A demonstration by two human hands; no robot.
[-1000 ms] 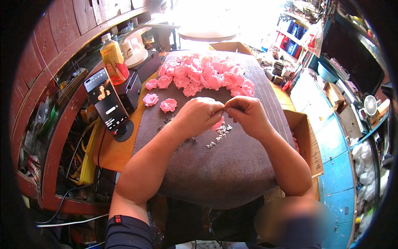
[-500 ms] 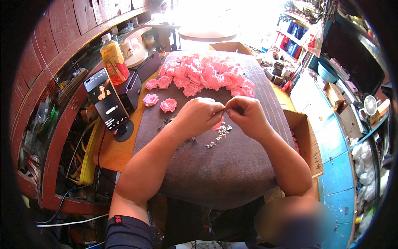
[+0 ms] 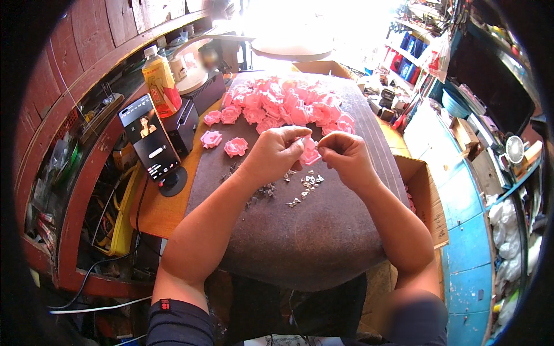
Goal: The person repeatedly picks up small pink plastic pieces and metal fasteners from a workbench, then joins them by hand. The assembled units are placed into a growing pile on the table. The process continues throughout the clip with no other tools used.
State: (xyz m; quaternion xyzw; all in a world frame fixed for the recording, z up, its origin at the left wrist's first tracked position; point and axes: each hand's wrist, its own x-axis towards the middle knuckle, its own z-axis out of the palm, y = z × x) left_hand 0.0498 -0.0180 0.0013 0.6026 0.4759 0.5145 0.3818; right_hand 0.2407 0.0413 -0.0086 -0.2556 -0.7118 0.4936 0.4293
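Gripping a pink flower [image 3: 311,154] in the left hand [image 3: 274,152], with fingers [image 3: 295,133] clamped on its edge, above the dark-covered desk [image 3: 306,242]. Holding the right hand [image 3: 349,158] just beside the flower — with thumb and forefinger together, but cannot tell whether on anything. Working over small silvery pieces [image 3: 311,181] scattered on the desk, with dark scraps [image 3: 263,192] to the left and a heap of pink flowers [image 3: 283,104] beyond.
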